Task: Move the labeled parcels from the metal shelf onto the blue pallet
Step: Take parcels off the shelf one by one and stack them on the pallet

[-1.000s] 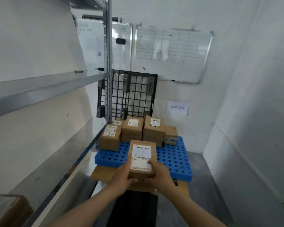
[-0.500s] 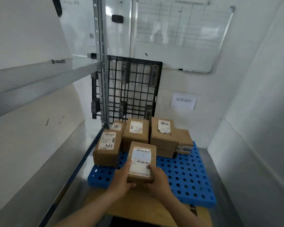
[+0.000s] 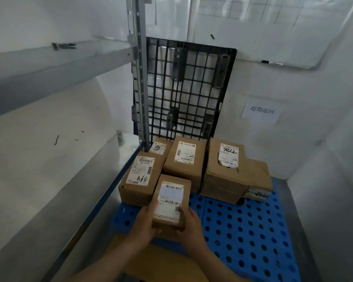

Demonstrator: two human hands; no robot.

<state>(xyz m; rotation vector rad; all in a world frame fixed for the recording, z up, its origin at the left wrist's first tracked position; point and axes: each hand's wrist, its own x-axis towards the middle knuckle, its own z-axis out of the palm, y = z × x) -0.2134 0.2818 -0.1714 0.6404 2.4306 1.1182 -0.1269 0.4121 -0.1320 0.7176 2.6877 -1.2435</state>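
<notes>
A small brown labeled parcel (image 3: 171, 202) is gripped between my left hand (image 3: 144, 226) and my right hand (image 3: 190, 228), low over the front left of the blue pallet (image 3: 251, 231). Whether its base touches the pallet I cannot tell. Behind it on the pallet stand several labeled parcels: one marked A68 (image 3: 140, 180), one in the middle (image 3: 184, 159), a larger one (image 3: 225, 169) at the right and a small one (image 3: 158, 148) at the back. The metal shelf (image 3: 49, 64) runs along the left.
A black grid pallet (image 3: 183, 88) leans upright against the back wall behind the parcels. The shelf's metal upright (image 3: 140, 78) stands at the pallet's back left corner. A brown cardboard sheet (image 3: 161, 259) lies under the pallet's front edge. White walls close in at the right.
I have stepped closer and my hands have carried the parcel forward and down, from over the pallet's front edge to just before the A68 and middle parcels.
</notes>
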